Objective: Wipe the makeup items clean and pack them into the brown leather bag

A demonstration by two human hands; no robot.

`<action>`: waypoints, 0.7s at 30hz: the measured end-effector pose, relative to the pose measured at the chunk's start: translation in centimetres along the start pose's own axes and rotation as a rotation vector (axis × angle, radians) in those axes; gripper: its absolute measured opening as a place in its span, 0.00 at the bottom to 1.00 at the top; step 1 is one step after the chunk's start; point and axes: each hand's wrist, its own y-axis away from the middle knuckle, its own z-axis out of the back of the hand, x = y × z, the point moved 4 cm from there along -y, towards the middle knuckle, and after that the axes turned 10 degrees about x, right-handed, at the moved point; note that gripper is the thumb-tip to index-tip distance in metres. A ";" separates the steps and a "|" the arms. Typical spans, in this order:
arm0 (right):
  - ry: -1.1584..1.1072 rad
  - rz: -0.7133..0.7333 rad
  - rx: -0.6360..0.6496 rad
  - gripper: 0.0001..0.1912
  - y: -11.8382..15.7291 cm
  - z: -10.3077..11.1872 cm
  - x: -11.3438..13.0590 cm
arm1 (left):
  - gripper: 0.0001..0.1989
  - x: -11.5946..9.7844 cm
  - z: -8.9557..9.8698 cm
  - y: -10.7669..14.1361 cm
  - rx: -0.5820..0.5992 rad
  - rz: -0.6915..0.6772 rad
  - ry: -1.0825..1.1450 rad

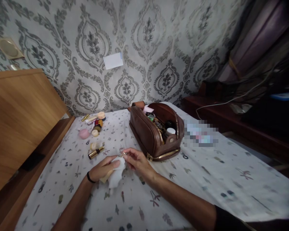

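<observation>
My left hand (pixel 104 167), with a black band at the wrist, is closed around a white cloth or wipe (pixel 117 175) that hangs below the fingers. Something pale yellow shows beneath it. My right hand (pixel 136 160) pinches a small, light-coloured item (pixel 123 154) against the top of the wipe; its kind is too small to tell. Just beyond my right hand stands a brown leather toiletry bag (pixel 144 134), unzipped and filled with cosmetics, among them a white-lidded jar (pixel 170 131). Left of my hands lies a black and gold lipstick tube (pixel 95 153) beside a small cream-coloured item (pixel 94 146).
Farther back lie a pink round item (pixel 84 133), a small cream jar (pixel 95 132), a peach-lidded jar (pixel 101 115) and other cosmetics. A wooden cabinet (pixel 24 118) borders the left side. A blurred-out item (pixel 201 133) lies right of the bag, on the patterned sheet (pixel 183 179).
</observation>
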 end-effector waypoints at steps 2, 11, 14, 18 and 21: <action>-0.010 0.010 -0.021 0.24 0.0 0.1 0.2 | 0.24 -0.2 0.3 0.3 0.014 0.026 0.001; -0.137 0.077 -0.178 0.21 0.1 1.2 1.1 | 0.22 -0.5 4.2 2.1 -0.266 0.004 0.030; -0.130 0.039 -0.137 0.21 0.1 0.9 1.0 | 0.26 -0.1 5.3 2.2 -0.514 -0.048 0.133; -0.070 -0.049 -0.062 0.21 0.1 0.1 0.3 | 0.24 -0.2 6.0 2.0 -0.760 -0.185 0.210; -0.013 -0.107 -0.001 0.21 0.2 -0.5 -0.4 | 0.22 -0.3 6.0 1.9 -0.841 -0.268 0.251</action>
